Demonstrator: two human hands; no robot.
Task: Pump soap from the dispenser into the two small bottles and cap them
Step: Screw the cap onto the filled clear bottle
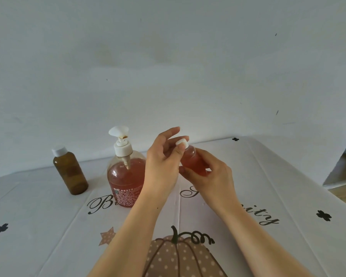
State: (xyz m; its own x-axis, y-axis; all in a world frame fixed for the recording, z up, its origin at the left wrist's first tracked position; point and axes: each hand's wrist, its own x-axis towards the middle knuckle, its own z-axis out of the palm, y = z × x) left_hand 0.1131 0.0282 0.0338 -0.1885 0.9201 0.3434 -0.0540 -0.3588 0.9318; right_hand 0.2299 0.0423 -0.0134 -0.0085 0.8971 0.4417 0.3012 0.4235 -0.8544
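nearest, desk [38, 236], with open room either side of the arms. above it, right hand [216, 176], fingers [207, 155] curled round the tilted, soap-filled small bottle [194, 163]. left hand [162, 166] pinching its white cap [182, 142], other fingers spread. probably screwing on. risk of cross-threading from the tilt, then a leak; risk of a drop from a soapy grip. dispenser [126, 176] just beside the left wrist, easily knocked. brown bottle [70, 170], capped, well left. desk edge off to the right.
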